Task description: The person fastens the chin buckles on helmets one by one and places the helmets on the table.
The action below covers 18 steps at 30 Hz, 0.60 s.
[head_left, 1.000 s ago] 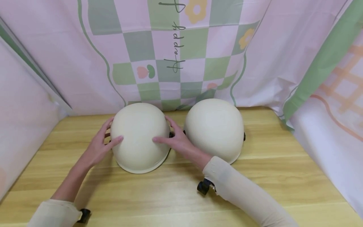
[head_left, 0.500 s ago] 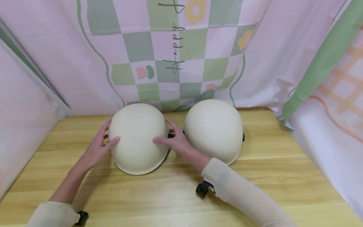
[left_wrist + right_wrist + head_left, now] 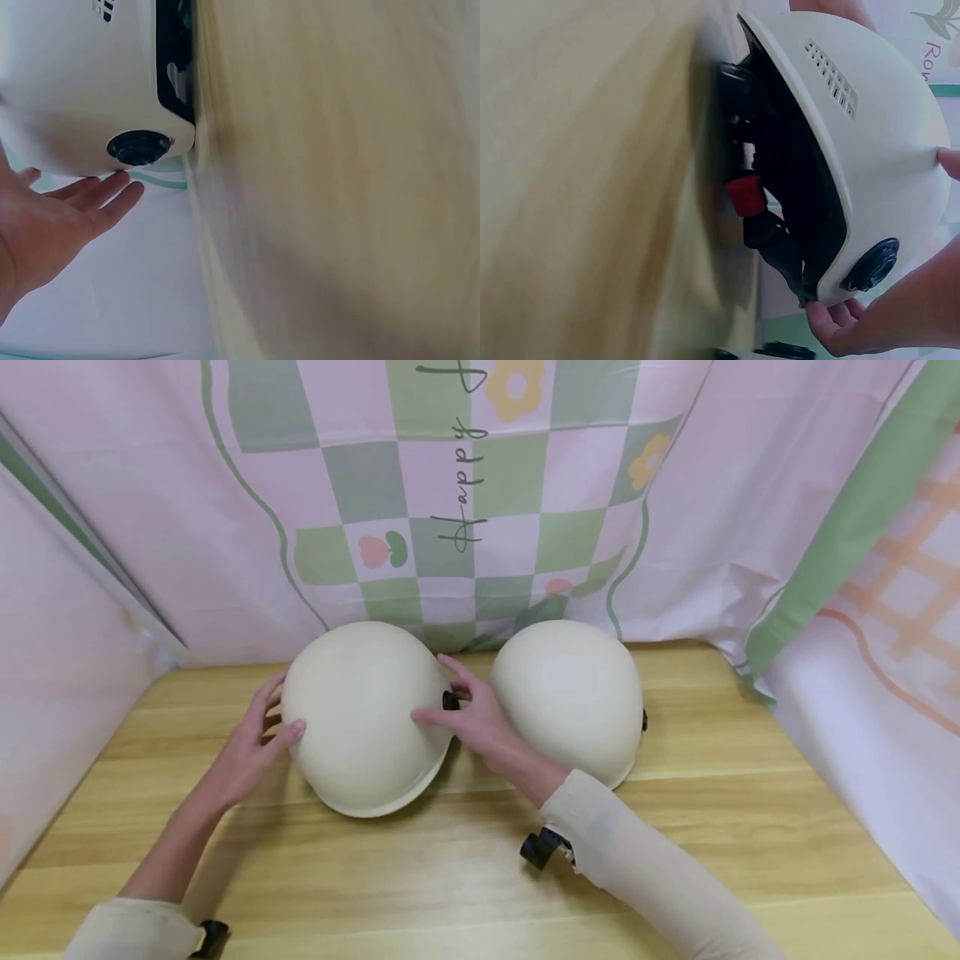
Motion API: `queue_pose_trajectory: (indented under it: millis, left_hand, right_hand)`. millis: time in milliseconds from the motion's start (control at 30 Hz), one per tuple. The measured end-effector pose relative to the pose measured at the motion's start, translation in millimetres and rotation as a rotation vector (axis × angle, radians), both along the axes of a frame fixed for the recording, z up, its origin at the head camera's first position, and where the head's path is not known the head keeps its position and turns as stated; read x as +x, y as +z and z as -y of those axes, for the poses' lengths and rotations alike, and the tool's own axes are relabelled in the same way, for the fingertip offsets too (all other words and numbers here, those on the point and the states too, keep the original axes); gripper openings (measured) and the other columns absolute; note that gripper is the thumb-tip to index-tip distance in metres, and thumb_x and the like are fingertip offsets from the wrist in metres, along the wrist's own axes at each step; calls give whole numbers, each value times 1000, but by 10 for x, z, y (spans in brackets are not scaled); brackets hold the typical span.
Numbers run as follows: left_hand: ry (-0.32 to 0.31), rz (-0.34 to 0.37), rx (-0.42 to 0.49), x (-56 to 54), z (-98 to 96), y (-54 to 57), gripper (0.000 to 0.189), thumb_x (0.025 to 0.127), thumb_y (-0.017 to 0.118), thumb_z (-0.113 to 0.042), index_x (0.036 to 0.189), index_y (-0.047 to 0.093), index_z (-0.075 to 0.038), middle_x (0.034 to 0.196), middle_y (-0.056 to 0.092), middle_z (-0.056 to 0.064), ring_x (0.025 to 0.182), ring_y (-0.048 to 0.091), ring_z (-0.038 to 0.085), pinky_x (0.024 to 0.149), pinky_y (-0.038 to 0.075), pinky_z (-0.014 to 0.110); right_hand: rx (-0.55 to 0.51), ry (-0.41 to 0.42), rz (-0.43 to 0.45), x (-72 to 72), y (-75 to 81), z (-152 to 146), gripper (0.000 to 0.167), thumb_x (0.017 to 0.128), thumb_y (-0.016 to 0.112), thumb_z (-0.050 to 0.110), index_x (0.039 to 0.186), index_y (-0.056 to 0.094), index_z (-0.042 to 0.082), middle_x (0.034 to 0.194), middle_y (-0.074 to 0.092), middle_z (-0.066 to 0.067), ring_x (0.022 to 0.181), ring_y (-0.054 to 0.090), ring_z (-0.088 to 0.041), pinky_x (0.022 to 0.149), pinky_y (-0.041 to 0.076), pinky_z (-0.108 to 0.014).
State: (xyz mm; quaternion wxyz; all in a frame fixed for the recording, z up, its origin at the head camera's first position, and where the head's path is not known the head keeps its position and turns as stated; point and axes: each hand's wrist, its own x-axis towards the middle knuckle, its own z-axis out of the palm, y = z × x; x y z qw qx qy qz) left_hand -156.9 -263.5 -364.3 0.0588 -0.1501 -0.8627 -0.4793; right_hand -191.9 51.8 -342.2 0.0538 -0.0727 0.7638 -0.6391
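Observation:
A cream helmet (image 3: 363,718) sits tilted on the table, its right side raised. My left hand (image 3: 251,743) touches its left side with fairly straight fingers, the thumb against the shell; the left wrist view shows fingertips near a black round side fitting (image 3: 139,147). On the opposite side, my right hand (image 3: 480,718) grips the lower edge, fingers curled at the rim and thumb on the shell. Beneath the lifted rim, the right wrist view shows a black strap (image 3: 780,251) with a red buckle part (image 3: 746,195). A second cream helmet (image 3: 566,702) rests just right of my right hand.
Both helmets stand near the back of the wooden table (image 3: 420,893). Behind them hangs a checked, flower-printed curtain (image 3: 442,485), with more cloth at the left and right sides. Each forearm wears a beige sleeve and a small black device.
The left helmet's right side has risen and the helmet now tilts leftward. My right hand has moved up slightly with the rim; my left thumb has shifted left along the shell. The second helmet stays put.

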Motion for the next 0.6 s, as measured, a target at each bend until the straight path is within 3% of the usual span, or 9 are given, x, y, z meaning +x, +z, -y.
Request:
queue_pose_trajectory:
  millis: [67, 200, 433, 600]
  left_hand:
    - [8, -24, 9, 0, -3, 4, 74, 105, 57, -14, 167, 16, -18, 159, 31, 33, 134, 45, 55, 105, 49, 45]
    - [17, -67, 26, -3, -9, 11, 76, 102, 61, -9, 166, 21, -16, 160, 32, 29, 134, 46, 54, 92, 44, 10]
    - [41, -84, 35, -3, -35, 84, 86, 95, 70, -7, 166, 23, -16, 166, 21, 22, 135, 41, 57, 87, 47, 14]
    - [17, -94, 102, 9, -45, 86, 79, 98, 62, -3, 165, 23, -13, 163, 25, 25, 133, 42, 58, 84, 50, 15]
  right_hand:
    - [13, 2, -21, -14, 38, -12, 81, 85, 85, 14, 156, 48, 18, 144, 51, -20, 135, 46, -35, 107, 46, -51]
    - [16, 13, -43, -16, 91, -37, 74, 85, 85, 14, 152, 54, 16, 145, 51, -18, 134, 47, -35, 105, 46, -50]
    - [-64, 32, -28, -7, 135, -67, 70, 85, 83, 9, 150, 57, 16, 146, 46, -15, 131, 49, -35, 95, 51, -43]
    - [-151, 42, -115, -14, 185, -82, 69, 85, 80, -3, 149, 55, 6, 142, 51, -18, 120, 56, -32, 85, 50, -29]
